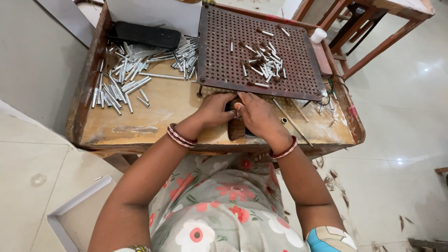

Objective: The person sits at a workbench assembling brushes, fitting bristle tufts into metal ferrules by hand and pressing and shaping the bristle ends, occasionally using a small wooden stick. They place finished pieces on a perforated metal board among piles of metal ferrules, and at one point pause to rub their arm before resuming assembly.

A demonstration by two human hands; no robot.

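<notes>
My left hand (213, 109) and my right hand (258, 115) meet over a small dark brown block (236, 128) on the low wooden table (154, 122), just in front of the perforated brown plate (224, 56). Both sets of fingers curl around something small at the block's top; what they pinch is hidden. Several short silver tubes (263, 63) lie scattered on the plate. Bangles circle both wrists.
A big heap of silver tubes (135, 70) covers the table's left side beside a black flat case (144, 35). Thin sticks (294, 122) lie right of my hands. A white cup (318, 35), wooden furniture (373, 28) and a white tray (74, 210) surround the table.
</notes>
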